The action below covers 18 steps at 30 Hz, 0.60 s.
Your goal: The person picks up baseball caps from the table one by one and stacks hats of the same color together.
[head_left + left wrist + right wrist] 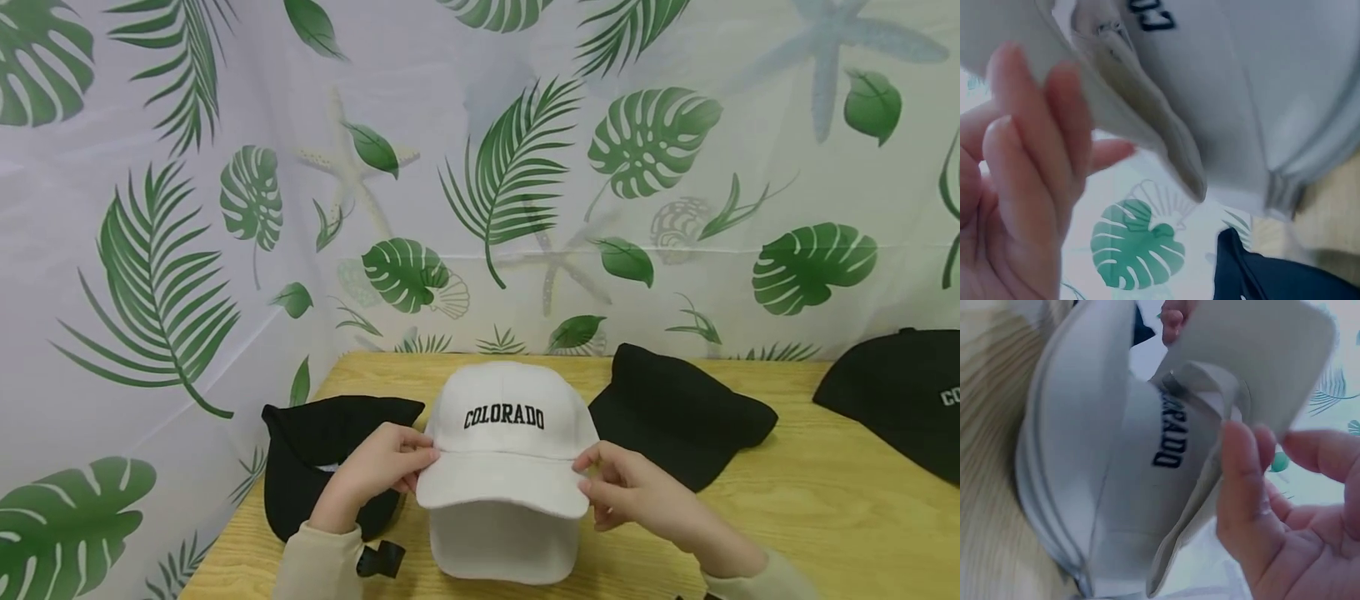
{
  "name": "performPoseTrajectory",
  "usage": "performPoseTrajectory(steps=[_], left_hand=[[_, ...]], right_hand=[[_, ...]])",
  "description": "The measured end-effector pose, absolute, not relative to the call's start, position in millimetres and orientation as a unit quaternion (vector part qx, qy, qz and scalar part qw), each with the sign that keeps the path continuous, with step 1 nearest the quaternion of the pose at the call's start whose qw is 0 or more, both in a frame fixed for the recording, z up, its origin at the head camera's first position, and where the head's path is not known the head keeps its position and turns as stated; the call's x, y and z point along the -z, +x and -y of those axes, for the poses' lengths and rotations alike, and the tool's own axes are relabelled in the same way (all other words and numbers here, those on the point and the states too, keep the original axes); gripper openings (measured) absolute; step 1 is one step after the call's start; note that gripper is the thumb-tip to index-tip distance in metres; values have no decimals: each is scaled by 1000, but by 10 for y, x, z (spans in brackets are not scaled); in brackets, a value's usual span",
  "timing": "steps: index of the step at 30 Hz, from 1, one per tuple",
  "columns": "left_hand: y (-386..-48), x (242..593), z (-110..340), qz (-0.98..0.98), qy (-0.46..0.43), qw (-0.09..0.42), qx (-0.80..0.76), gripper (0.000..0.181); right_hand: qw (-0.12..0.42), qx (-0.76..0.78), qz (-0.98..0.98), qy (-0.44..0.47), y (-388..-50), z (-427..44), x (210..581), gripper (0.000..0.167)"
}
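Both hands hold a white baseball cap (pixel 517 387) with black COLORADO lettering, its brim toward me. My left hand (pixel 378 467) pinches its left side where brim meets crown. On the opposite side my right hand (pixel 637 492) pinches it with thumb and fingers. A second white cap (pixel 502 546) is beneath, its brim showing below the first. The right wrist view shows black letters on this lower cap (pixel 1138 506) and the held cap's inner band beside my right hand (pixel 1291 506). In the left wrist view, a gap separates the caps at the near edge.
A black cap (pixel 292 492) lies on the wooden table (pixel 810 525) left of the white caps. Another black cap (pixel 675 417) lies to their right, and a third (pixel 892 383) is cut off at the right edge. A leaf-patterned curtain (pixel 420 208) hangs behind the table.
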State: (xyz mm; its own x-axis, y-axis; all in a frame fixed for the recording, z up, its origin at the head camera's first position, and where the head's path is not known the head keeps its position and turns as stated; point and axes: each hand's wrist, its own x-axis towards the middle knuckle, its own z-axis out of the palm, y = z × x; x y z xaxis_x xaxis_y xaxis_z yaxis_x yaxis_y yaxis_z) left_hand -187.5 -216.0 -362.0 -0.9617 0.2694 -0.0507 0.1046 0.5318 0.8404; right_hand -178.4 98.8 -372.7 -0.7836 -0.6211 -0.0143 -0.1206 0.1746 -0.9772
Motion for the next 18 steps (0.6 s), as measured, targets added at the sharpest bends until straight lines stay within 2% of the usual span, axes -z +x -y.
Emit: performPoseTrajectory(steps=[6, 11, 14, 18], left_hand=[[-1820, 3503, 2111, -807, 85, 24, -584, 27], [-1782, 3471, 2084, -787, 85, -2, -611, 34], [-1773, 3471, 2103, -794, 94, 3, -601, 34], [-1811, 3529, 2162, -824, 111, 32, -554, 25]], right_hand=[[147, 630, -724, -240, -1723, -998, 3580, 37], [111, 631, -728, -243, -1688, -999, 3536, 38], [115, 630, -727, -246, -1691, -997, 3556, 37], [149, 620, -732, -241, -1746, -964, 3658, 34]])
